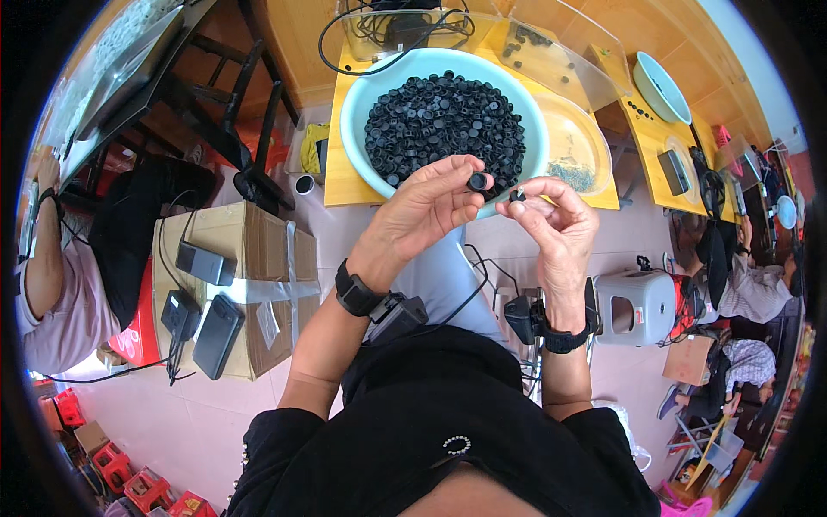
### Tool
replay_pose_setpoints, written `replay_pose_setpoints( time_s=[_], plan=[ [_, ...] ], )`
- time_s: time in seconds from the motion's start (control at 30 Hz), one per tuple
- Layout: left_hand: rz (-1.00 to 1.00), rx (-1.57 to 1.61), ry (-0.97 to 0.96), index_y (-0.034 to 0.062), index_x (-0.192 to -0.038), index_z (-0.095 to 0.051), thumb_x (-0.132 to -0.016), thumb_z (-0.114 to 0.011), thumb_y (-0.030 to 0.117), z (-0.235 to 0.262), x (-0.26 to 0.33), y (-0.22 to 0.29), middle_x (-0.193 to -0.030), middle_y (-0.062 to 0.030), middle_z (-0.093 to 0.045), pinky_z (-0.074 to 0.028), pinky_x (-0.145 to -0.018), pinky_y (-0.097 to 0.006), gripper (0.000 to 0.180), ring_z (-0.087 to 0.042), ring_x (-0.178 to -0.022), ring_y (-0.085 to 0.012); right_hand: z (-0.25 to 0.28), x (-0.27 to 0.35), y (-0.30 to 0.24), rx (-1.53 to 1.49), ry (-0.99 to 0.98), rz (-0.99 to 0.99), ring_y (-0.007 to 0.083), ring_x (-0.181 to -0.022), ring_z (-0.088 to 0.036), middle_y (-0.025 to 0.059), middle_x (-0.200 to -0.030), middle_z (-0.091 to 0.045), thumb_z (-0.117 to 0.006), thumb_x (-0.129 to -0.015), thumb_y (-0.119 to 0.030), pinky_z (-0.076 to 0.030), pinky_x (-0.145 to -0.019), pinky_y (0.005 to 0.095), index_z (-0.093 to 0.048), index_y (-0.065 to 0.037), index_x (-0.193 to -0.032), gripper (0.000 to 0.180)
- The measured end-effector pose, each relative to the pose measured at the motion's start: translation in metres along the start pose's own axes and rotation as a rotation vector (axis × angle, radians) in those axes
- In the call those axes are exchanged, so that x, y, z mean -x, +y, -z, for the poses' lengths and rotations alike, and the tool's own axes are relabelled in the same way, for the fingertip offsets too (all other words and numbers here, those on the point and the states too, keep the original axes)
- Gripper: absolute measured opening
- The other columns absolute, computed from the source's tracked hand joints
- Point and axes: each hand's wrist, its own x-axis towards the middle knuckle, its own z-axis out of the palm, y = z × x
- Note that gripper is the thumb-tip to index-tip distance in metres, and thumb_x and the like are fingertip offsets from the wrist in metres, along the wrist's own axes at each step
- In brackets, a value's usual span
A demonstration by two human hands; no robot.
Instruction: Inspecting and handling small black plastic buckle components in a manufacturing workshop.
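Basin (536, 138) holds heaped black caps (441, 121). Over its near rim, the left hand (424, 205) pinches one round cap (477, 182); the right hand (562, 226), over its near-right rim, grasps a small dark piece (517, 196).

Top (431, 388): we find it black, short in the sleeves (280, 444)
Beads (244, 452): we spot pale ones along the left sleeve
Ornament (457, 445): we see a pale open ring on the chest
Wristbands (356, 291): we count two, black, each with a dark box (401, 320)
Trousers (457, 276): we see pale blue-grey cloth
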Motion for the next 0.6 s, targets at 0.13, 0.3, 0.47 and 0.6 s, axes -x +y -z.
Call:
replay_pose_setpoints(
  time_s=[0.13,0.3,0.47,0.6],
  plan=[
    [-0.031,0.002,0.032,-0.0006,-0.105,-0.055,-0.088,-0.056,0.013,-0.001,-0.002,-0.003,-0.094,-0.0092,-0.062,-0.053,-0.073,-0.023,0.022,-0.062,-0.078,-0.0121,0.000,-0.001,-0.002,0.039,-0.008,0.037,0.0208,-0.084,-0.064,0.0086,-0.094,-0.056,-0.063,-0.073,0.012,-0.054,-0.073,0.0265,-0.061,0.005,-0.094,0.022],
    [-0.011,-0.031,0.020,-0.0013,-0.108,-0.056,-0.086,-0.057,0.009,-0.002,-0.004,-0.003,-0.094,-0.0092,-0.062,-0.053,-0.074,-0.023,0.025,-0.062,-0.080,-0.0118,-0.003,-0.003,-0.007,0.148,-0.007,0.076,0.0147,-0.081,-0.062,0.0076,-0.094,-0.057,-0.064,-0.072,0.013,-0.052,-0.071,0.0230,-0.062,0.004,-0.093,0.022],
    [0.008,-0.043,-0.034,-0.0016,-0.108,-0.056,-0.085,-0.057,0.008,-0.002,-0.003,-0.001,-0.093,-0.0090,-0.062,-0.053,-0.075,-0.023,0.024,-0.062,-0.082,-0.0118,-0.009,-0.001,-0.015,0.239,0.072,0.082,0.0104,-0.077,-0.059,0.0066,-0.093,-0.057,-0.065,-0.071,0.013,-0.050,-0.069,0.0201,-0.063,0.003,-0.091,0.022],
    [-0.005,-0.052,-0.011,-0.0014,-0.107,-0.057,-0.085,-0.058,0.008,-0.003,-0.003,-0.002,-0.091,-0.0086,-0.063,-0.053,-0.076,-0.024,0.024,-0.062,-0.081,-0.0124,-0.011,-0.003,-0.019,0.324,0.031,0.153,0.0105,-0.078,-0.059,0.0060,-0.092,-0.057,-0.065,-0.069,0.013,-0.050,-0.070,0.0204,-0.063,0.003,-0.090,0.023]
  ],
)
